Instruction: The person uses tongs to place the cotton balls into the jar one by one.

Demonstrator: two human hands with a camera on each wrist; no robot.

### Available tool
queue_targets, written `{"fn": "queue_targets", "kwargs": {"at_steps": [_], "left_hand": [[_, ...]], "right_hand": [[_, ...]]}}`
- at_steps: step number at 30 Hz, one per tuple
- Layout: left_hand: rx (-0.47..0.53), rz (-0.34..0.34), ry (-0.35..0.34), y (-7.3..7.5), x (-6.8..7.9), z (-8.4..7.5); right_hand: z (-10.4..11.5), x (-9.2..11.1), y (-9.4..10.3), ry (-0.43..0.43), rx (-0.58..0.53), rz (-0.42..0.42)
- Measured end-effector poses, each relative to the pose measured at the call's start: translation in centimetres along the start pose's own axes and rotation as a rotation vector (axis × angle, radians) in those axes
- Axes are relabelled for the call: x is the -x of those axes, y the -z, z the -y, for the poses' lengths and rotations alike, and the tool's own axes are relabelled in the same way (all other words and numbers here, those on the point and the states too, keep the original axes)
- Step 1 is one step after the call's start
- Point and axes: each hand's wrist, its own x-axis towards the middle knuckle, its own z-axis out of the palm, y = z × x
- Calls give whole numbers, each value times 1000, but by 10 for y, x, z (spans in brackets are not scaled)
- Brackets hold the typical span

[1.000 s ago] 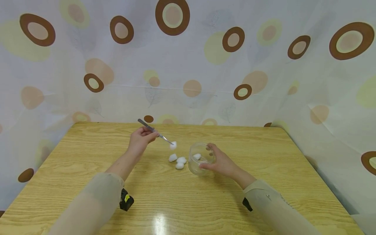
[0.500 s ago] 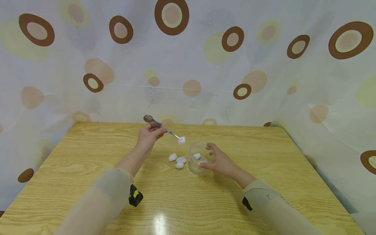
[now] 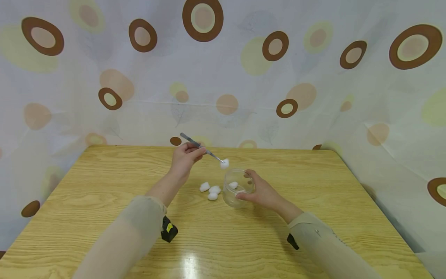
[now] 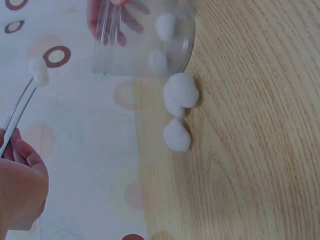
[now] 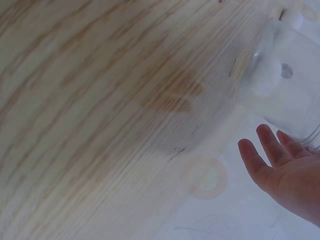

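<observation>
My left hand (image 3: pixel 183 161) pinches metal tweezers (image 3: pixel 191 140), and a white cotton ball (image 3: pixel 225 164) is held at their tips. That cotton ball is up in the air, just behind and above the mouth of a clear jar (image 3: pixel 230 200). My right hand (image 3: pixel 263 192) grips the jar from its right side, thumb in front and fingers behind. Another cotton ball (image 3: pixel 233 185) shows through the jar's clear wall. Several loose cotton balls (image 3: pixel 213 197) lie on the table close to the jar's left side. The left wrist view shows the two tweezer prongs (image 4: pixel 20 107) closed onto the cotton.
A wood-grain table (image 3: pixel 223 240) lies under both arms. Behind it and along its sides hangs a pale curtain (image 3: pixel 146 69) patterned with brown rings and dots. Black wrist cameras (image 3: pixel 169 229) sit below the sleeves.
My left hand has carried the tweezers and cotton ball rightward and slightly up, toward the jar. The right hand, jar and loose cotton balls have stayed in place.
</observation>
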Motion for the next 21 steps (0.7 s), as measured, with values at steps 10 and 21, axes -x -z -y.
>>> {"fn": "queue_targets", "kwargs": {"at_steps": [10, 21], "left_hand": [[-1, 40, -18, -15, 0, 1], [8, 62, -30, -33, -4, 12]], "right_hand": [[0, 0, 0, -7, -7, 7], [-1, -1, 0, -12, -16, 9]]}}
